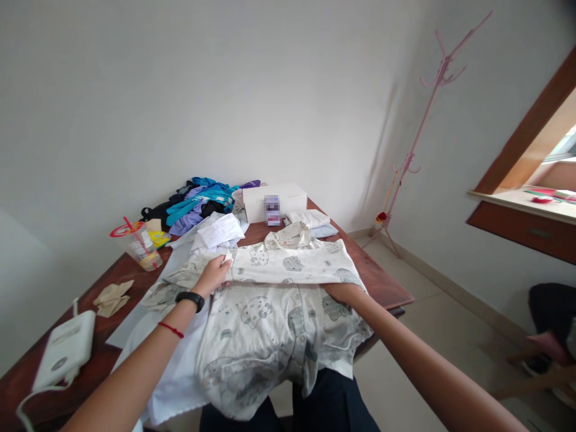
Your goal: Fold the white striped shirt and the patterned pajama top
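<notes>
A cream pajama top [258,312] with grey cartoon cat prints lies spread on the table, its lower hem hanging over the front edge towards my lap. One sleeve is laid straight across the chest, below the collar [290,236]. My left hand [215,275] pinches the cloth at the left end of this sleeve, thumb on top. From the right, my right hand [338,292] reaches beneath the folded sleeve; its fingers are hidden by the fabric. White cloth [168,384] lies under the top on the left.
A heap of blue, purple and black clothes [202,201] sits against the wall, beside a white box [288,198]. Folded clothes [310,221] lie before the box. Leftward are a plastic cup [146,255], a tissue [112,298] and a white corded device [67,351]. A pink coat rack [423,126] stands in the corner.
</notes>
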A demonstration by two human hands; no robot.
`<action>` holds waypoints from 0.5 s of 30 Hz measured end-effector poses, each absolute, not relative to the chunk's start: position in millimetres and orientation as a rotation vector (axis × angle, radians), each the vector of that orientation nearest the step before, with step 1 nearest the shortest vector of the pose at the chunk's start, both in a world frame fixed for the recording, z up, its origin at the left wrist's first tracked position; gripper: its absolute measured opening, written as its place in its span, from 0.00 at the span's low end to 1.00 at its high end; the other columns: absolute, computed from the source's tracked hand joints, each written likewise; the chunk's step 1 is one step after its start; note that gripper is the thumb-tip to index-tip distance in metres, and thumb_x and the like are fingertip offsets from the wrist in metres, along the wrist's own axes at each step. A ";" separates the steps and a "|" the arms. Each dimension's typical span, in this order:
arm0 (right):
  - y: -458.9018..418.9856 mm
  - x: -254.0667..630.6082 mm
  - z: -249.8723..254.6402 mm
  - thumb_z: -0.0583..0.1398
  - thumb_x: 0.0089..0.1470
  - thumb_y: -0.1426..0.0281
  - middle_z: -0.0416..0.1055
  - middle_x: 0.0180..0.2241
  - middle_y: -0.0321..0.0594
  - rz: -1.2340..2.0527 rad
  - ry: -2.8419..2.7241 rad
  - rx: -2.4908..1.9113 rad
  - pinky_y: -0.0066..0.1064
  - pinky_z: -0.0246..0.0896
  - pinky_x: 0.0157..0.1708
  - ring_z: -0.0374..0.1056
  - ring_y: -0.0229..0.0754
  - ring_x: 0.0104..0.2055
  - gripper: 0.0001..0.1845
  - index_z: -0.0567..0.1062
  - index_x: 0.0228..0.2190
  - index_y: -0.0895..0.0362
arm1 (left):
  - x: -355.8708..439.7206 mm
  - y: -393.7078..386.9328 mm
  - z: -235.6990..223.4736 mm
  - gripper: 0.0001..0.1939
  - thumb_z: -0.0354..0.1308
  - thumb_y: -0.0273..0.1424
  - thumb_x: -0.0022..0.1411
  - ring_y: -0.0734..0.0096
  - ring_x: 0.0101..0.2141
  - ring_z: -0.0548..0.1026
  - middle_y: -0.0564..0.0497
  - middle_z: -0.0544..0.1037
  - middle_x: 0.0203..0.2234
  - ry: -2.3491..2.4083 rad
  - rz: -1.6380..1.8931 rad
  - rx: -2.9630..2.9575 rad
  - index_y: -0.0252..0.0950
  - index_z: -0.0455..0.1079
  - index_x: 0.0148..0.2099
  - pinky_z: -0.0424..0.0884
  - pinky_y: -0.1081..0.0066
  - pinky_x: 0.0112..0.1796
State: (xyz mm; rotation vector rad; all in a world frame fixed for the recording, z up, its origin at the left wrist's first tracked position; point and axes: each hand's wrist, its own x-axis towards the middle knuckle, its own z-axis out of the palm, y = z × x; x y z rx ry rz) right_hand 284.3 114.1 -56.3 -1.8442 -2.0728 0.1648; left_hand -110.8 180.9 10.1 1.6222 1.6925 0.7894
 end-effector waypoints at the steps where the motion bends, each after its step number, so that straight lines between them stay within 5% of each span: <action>1: 114.2 282.8 -54.8 0.49 0.64 0.55 0.56 0.69 0.35 0.177 -2.080 -1.830 0.47 0.33 0.74 0.42 0.53 0.74 0.35 0.60 0.69 0.53 | -113.3 182.5 8.8 0.14 0.49 0.37 0.71 0.65 0.22 0.76 0.49 0.77 0.27 1.744 0.756 1.689 0.35 0.71 0.49 0.66 0.73 0.21; 6: 110.0 277.4 -57.2 0.46 0.66 0.55 0.51 0.71 0.34 0.300 -2.063 -1.772 0.46 0.33 0.73 0.41 0.50 0.74 0.35 0.54 0.71 0.52 | -120.7 183.0 3.4 0.19 0.47 0.35 0.72 0.47 0.47 0.78 0.37 0.79 0.45 1.994 0.563 2.011 0.36 0.67 0.60 0.71 0.59 0.44; 11: 104.4 280.3 -56.2 0.45 0.67 0.54 0.43 0.73 0.36 0.416 -2.086 -1.774 0.48 0.31 0.73 0.35 0.51 0.75 0.37 0.50 0.71 0.53 | -115.9 171.7 -4.8 0.24 0.46 0.36 0.72 0.41 0.44 0.79 0.34 0.80 0.41 2.127 0.300 2.185 0.37 0.60 0.67 0.70 0.52 0.45; 15: 94.1 283.3 -40.4 0.46 0.66 0.50 0.47 0.72 0.39 0.565 -2.225 -1.680 0.43 0.34 0.73 0.41 0.50 0.74 0.37 0.58 0.69 0.56 | -111.8 167.4 -6.2 0.27 0.46 0.36 0.72 0.42 0.41 0.80 0.34 0.81 0.39 2.165 0.206 2.249 0.37 0.56 0.70 0.71 0.54 0.42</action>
